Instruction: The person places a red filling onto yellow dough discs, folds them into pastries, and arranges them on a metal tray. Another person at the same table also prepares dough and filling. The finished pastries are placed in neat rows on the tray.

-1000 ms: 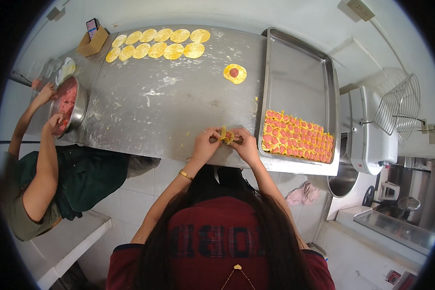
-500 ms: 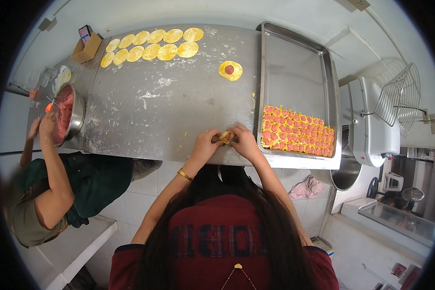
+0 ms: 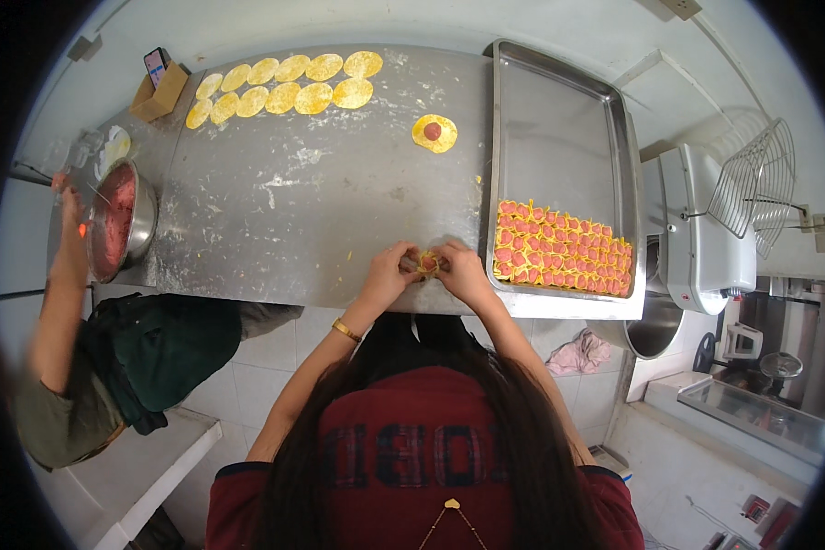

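Note:
Near the table's front edge, my left hand [image 3: 392,272] and my right hand [image 3: 460,272] pinch a small dumpling [image 3: 427,263] between them. Its yellow wrapper is gathered up around pink filling that shows at the top. Farther off lies a flat yellow wrapper [image 3: 447,137] with a ball of pink filling [image 3: 433,131] on it. To the right of my hands, a deep metal tray [image 3: 559,151] holds tight rows of finished-looking dumplings [image 3: 564,250] in its near part. Two rows of round yellow wrappers [image 3: 283,97] lie flat at the far left.
The steel table [image 3: 247,211] has flour smears. At its left end stand a metal bowl [image 3: 144,220] of pink minced filling and a cardboard box [image 3: 159,92] with a phone. A co-worker's arm [image 3: 62,284] reaches past the bowl. A white machine [image 3: 697,229] stands right of the tray.
The wrapper between my hands is now rounder and gathered more evenly about the filling. The co-worker's hand has moved from over the bowl to its far left side.

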Available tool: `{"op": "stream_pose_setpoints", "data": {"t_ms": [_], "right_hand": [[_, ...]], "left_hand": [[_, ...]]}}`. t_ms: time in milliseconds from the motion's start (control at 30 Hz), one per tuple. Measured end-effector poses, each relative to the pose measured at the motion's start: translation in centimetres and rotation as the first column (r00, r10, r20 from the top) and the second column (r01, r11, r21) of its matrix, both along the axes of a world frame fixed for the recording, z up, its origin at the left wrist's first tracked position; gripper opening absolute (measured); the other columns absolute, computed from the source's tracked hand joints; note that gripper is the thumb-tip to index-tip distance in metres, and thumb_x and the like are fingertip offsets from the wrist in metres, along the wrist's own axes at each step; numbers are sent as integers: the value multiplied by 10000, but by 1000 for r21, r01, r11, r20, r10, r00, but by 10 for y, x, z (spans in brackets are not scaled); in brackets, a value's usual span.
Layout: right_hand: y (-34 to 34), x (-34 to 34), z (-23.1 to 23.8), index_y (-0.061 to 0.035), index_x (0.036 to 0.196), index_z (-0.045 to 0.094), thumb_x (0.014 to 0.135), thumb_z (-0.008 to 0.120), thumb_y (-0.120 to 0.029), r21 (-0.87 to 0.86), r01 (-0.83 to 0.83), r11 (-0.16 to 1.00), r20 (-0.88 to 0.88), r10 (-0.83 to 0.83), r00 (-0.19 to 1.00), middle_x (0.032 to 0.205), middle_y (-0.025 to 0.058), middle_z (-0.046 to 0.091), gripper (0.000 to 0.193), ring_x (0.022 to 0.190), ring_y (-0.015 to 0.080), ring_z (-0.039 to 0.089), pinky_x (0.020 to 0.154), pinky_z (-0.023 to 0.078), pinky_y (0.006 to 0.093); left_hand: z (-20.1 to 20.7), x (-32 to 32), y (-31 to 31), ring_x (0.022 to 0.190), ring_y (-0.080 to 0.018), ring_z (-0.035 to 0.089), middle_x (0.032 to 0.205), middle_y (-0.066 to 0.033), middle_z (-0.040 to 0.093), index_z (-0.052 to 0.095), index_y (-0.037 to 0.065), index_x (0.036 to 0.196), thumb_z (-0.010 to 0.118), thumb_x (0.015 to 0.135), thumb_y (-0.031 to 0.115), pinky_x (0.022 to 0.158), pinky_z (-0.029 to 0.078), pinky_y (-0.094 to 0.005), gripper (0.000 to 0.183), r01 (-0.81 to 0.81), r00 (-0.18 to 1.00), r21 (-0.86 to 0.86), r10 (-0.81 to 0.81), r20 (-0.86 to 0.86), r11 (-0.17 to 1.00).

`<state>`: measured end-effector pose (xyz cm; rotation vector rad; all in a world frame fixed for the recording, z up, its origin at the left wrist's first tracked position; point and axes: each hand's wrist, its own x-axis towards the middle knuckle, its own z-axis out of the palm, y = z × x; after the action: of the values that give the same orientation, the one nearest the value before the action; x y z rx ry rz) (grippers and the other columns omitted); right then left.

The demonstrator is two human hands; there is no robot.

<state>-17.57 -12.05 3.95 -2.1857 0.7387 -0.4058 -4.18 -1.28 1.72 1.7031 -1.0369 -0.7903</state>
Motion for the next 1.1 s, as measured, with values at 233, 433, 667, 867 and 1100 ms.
{"op": "stream_pose_setpoints", "data": {"t_ms": [233, 433, 667, 867, 1100], "right_hand": [[-1, 6, -1, -18, 866, 664, 686, 584, 59, -5, -37, 999, 41, 37, 998, 832, 162, 597, 211, 790, 359, 603, 692, 488, 418], [1, 0, -3, -18, 877, 659, 690, 581, 58, -34, 48, 998, -19, -49, 999, 869, 174, 594, 216, 808, 377, 596, 701, 487, 424], [0, 1, -4, -28, 877, 656, 702, 571, 56, -121, 84, 989, 98, -72, 993, 865, 168, 583, 211, 820, 381, 588, 703, 479, 437], [-4, 0, -1, -23, 1013, 632, 683, 571, 78, 36, -14, 999, -32, 16, 999, 957, 179, 574, 350, 909, 381, 573, 780, 478, 428], [-4, 0, -2, -34, 1006, 636, 671, 581, 79, -35, 76, 997, -34, -77, 996, 928, 166, 579, 358, 883, 377, 583, 762, 485, 421]], "left_hand": [[7, -4, -7, 781, -215, 680, 838, -120, 676, 597, 6, 969, 735, 734, 40, 699, 534, -307, 274, 33, 999, 114, -36, 30, 993], [5, -9, -7, 767, -263, 684, 816, -157, 673, 577, -3, 897, 736, 725, 36, 664, 532, -334, 237, -8, 1000, 42, 8, -14, 999], [7, -6, -12, 737, -250, 682, 786, -153, 668, 575, -3, 886, 734, 737, 71, 659, 527, -332, 231, 30, 999, 91, -31, 16, 995], [9, -6, -16, 726, -289, 668, 774, -134, 667, 566, 15, 865, 738, 727, 80, 666, 525, -361, 230, 33, 992, 155, -51, 118, 987], [7, -7, -16, 795, -300, 658, 850, -156, 652, 592, 14, 974, 705, 732, 32, 683, 527, -359, 268, -7, 972, -6, 8, 234, 1000]]}}
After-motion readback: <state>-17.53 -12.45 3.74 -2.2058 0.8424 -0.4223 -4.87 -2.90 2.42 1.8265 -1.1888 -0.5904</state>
